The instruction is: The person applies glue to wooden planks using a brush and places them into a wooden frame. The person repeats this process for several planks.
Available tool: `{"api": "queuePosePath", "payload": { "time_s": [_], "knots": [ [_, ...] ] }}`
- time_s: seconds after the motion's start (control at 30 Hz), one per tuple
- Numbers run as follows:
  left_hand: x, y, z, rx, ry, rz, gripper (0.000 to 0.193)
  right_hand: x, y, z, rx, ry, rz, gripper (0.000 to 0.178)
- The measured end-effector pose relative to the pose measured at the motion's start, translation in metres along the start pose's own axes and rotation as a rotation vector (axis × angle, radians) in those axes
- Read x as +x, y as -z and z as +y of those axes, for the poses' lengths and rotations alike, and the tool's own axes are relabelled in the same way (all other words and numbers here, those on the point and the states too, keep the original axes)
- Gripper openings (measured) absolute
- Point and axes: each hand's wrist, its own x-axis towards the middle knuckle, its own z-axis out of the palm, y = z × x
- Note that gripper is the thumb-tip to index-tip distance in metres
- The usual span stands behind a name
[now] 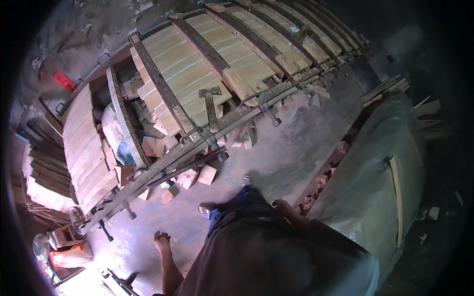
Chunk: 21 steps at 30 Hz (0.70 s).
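My left hand (162,240) hangs over the floor beside my leg, its fingers loosely bent and apart, with nothing in it. At my other side my right hand (282,207) hangs low in dim light, fingers loose, and no object shows in it. Ahead of both stands a long metal clamping rack (232,116) bearing rows of pale wooden boards (197,64) under dark crossbars (200,42). A hatchet (211,111) with a metal head and wooden handle lies on the rack's near edge, out of reach of either hand.
A long stack under a greenish plastic sheet (365,172) stands to my right, a wooden strip (396,197) on it. Wood offcuts (207,174) lie below the rack. At left are stacked planks (49,172), a red-and-white sack (71,255) and a red sign (64,81).
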Motion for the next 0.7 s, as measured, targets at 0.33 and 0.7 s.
{"api": "queuePosePath", "payload": {
  "time_s": [0.33, 0.7],
  "knots": [
    [-0.127, -0.245, 0.018, 0.251, -0.469, -0.18, 0.027, 0.032, 0.048, 0.103, 0.17, 0.154, 0.415, 0.03],
    [-0.127, -0.492, 0.252, 0.602, -1.223, -0.008, 0.036, 0.059, 0.229, 0.085, 0.24, 0.411, 0.669, 0.021]
  ]
}}
